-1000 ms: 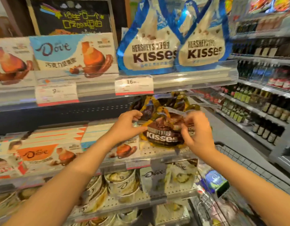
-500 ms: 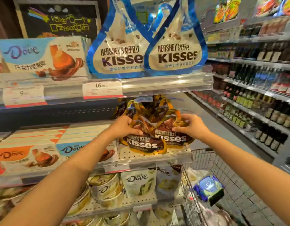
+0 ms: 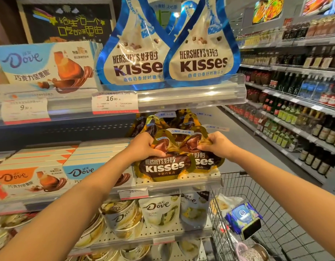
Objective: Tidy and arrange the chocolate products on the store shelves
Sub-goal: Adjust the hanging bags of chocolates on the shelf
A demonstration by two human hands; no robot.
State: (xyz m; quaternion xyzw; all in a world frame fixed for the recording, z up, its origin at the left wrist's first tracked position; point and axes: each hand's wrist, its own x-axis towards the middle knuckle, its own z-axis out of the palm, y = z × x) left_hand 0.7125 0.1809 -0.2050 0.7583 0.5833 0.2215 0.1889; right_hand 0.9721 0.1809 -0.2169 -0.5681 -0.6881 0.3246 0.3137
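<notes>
**Two brown Kisses bags held upright at the shelf front**

Since half a second ago, both hands have slid up from the middle of the bags to their upper parts, and the two front bags now stand straighter, the left one overlapping the right.

Nearest to the camera, two bare forearms reach forward from the lower corners. At lower right stands a wire shopping cart (image 3: 257, 213) with a blue packet (image 3: 243, 219) inside. The bottom shelf carries Dove tubs (image 3: 123, 217) and white Dove pouches (image 3: 160, 210).

On the middle shelf (image 3: 198, 180), the left hand (image 3: 144, 147) is closed around the upper left edge of the front brown Kisses bag (image 3: 163, 166), thumb pressed on its face. The right hand (image 3: 217, 145) pinches the top right edge of the second brown Kisses bag (image 3: 206, 161), which stands just behind and to the right, touching the first. Both bags rest with their bottom on the perforated shelf, near its right end. More gold and brown bags (image 3: 163, 121) stand behind them. To the left lie stacked Dove boxes (image 3: 83, 172).

Higher up, the top shelf holds two large blue Kisses bags (image 3: 166, 61) side by side, a Dove box (image 3: 44, 66) at their left, and a price tag (image 3: 114, 101) showing 16.80. Far to the right, an aisle of bottles (image 3: 304, 113) runs away.
</notes>
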